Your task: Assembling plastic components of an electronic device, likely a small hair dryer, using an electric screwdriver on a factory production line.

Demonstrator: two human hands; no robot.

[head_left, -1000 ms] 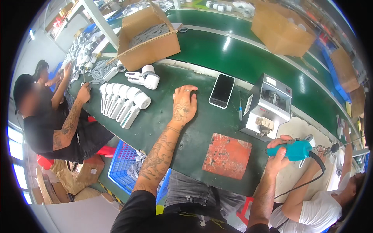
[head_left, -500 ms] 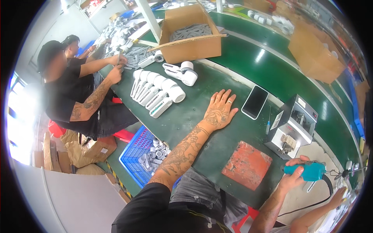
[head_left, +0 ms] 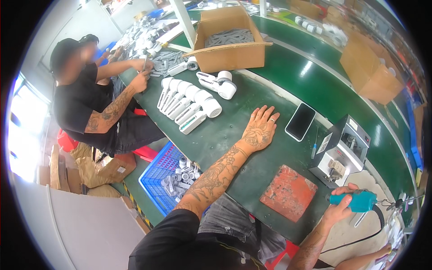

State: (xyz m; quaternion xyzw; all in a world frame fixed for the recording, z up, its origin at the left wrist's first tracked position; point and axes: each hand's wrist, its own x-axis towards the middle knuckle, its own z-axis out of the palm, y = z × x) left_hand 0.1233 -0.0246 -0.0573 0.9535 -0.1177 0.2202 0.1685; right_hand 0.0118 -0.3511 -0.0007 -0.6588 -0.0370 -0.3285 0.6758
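My left hand (head_left: 261,128) lies flat on the dark green worktop, fingers stretched out and nothing in its grasp. To its left stands a row of white handheld devices (head_left: 191,105) with round heads, the nearest one showing a green strip in its open handle. Another white device (head_left: 218,84) lies just behind them. A phone (head_left: 300,121) with a dark screen rests to the right of that hand. At the right, my right hand (head_left: 339,208) is wrapped round a teal electric screwdriver (head_left: 360,201) with a black cable. A worn red square pad (head_left: 289,193) lies between my hands, nearer the table's front.
Beyond the pad stands a grey metal machine (head_left: 339,153), with a small screwdriver (head_left: 314,150) beside it. A cardboard box (head_left: 231,58) of grey strips sits at the back. Below the table edge is a blue basket (head_left: 155,180) of parts. Co-workers sit at the left; another person's arm (head_left: 360,261) reaches in lower right.
The view has shifted slightly, so the table's things sit a little further right. My left thumb has drawn in toward the fingers. The other person's hand at lower right has moved down.
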